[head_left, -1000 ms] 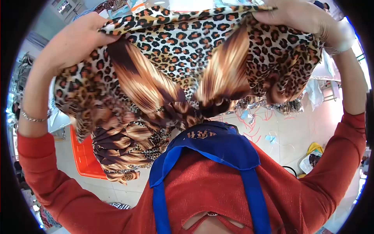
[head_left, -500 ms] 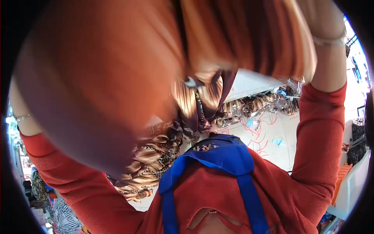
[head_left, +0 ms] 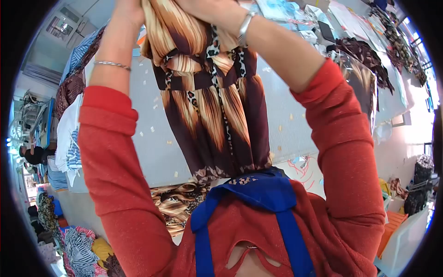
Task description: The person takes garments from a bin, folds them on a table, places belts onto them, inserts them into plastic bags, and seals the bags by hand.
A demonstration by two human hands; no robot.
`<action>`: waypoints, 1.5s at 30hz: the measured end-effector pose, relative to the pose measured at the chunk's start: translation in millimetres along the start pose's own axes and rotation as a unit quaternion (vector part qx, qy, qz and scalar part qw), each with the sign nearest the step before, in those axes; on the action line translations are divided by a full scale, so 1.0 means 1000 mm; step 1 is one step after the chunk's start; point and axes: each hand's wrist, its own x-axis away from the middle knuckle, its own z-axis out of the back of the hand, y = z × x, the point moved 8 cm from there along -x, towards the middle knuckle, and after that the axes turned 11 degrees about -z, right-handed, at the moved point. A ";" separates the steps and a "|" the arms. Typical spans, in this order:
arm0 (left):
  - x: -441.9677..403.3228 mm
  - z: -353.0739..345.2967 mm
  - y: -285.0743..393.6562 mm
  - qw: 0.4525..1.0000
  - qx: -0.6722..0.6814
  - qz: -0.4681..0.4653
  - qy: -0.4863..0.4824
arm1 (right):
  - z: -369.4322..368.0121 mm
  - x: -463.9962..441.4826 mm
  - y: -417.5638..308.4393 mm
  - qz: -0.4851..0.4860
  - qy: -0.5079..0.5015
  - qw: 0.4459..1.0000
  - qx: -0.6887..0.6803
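Brown garment (head_left: 221,115), long axis toward blue apron (head_left: 258,191).

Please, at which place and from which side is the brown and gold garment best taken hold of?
Probably by both lower corners, coming from the left and right sides. The garment stretches lengthwise toward the blue apron; its top is bunched at the left hand and right hand, while below, its side edges show uncovered.

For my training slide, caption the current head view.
Left hand and right hand on a brown, leopard-trimmed garment over a pale table.
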 end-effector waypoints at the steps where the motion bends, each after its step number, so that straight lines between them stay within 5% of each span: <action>1: -0.007 0.019 -0.020 0.999 -0.009 -0.028 0.042 | -0.025 0.002 0.025 -0.012 -0.024 1.000 0.008; 3: -0.064 0.143 -0.056 0.978 -0.208 -0.019 0.001 | -0.050 0.015 0.058 -0.066 -0.074 0.994 0.034; 5: -0.022 0.104 -0.082 0.922 -0.373 -0.014 0.104 | -0.086 0.030 0.102 -0.104 -0.111 0.987 0.047; 6: -0.038 0.149 -0.122 0.967 -0.189 0.053 0.166 | -0.105 0.040 0.122 -0.137 -0.156 0.977 0.048; 11: -0.046 0.210 -0.217 0.962 -0.120 0.147 0.196 | -0.178 0.079 0.219 -0.193 -0.163 0.964 0.087; 13: -0.050 0.249 -0.247 0.967 -0.164 0.150 0.124 | -0.203 0.105 0.256 -0.220 -0.188 0.951 0.113; 14: -0.039 0.249 -0.240 0.931 -0.314 0.092 0.162 | -0.206 0.115 0.265 -0.258 -0.252 0.924 0.124; 17: -0.011 0.229 -0.242 0.891 -0.434 0.104 0.084 | -0.177 0.134 0.251 -0.154 -0.129 0.978 0.060; 21: 0.075 0.163 -0.201 0.700 -0.698 -0.105 -0.105 | -0.084 0.172 0.194 -0.027 -0.131 0.990 -0.049; 25: 0.221 0.128 -0.186 0.603 -0.761 -0.038 -0.237 | -0.002 0.284 0.185 -0.195 -0.324 0.924 -0.055; 27: 0.299 0.126 -0.192 0.609 -0.744 0.012 -0.274 | 0.041 0.342 0.176 -0.289 -0.433 0.854 0.013; 29: 0.355 0.114 -0.199 0.624 -0.733 0.026 -0.269 | 0.067 0.409 0.170 -0.464 -0.573 0.673 0.058; 32: 0.408 0.114 -0.238 0.631 -0.724 0.047 -0.274 | 0.070 0.463 0.148 -0.427 -0.591 0.683 0.042; 36: 0.414 0.086 -0.266 0.607 -0.743 0.040 -0.279 | 0.034 0.507 0.129 -0.346 -0.532 0.773 0.030; 39: 0.414 0.076 -0.266 0.614 -0.756 0.010 -0.227 | 0.021 0.512 0.106 -0.588 -0.596 0.539 -0.087; 40: 0.414 0.077 -0.266 0.611 -0.760 0.007 -0.220 | 0.021 0.509 0.101 -0.595 -0.586 0.532 -0.140; 43: 0.411 0.073 -0.262 0.587 -0.779 -0.010 -0.220 | 0.039 0.521 0.090 -0.695 -0.409 0.396 -0.439; 45: 0.413 0.071 -0.263 0.567 -0.791 -0.015 -0.227 | 0.075 0.531 0.075 -0.766 -0.367 0.303 -0.433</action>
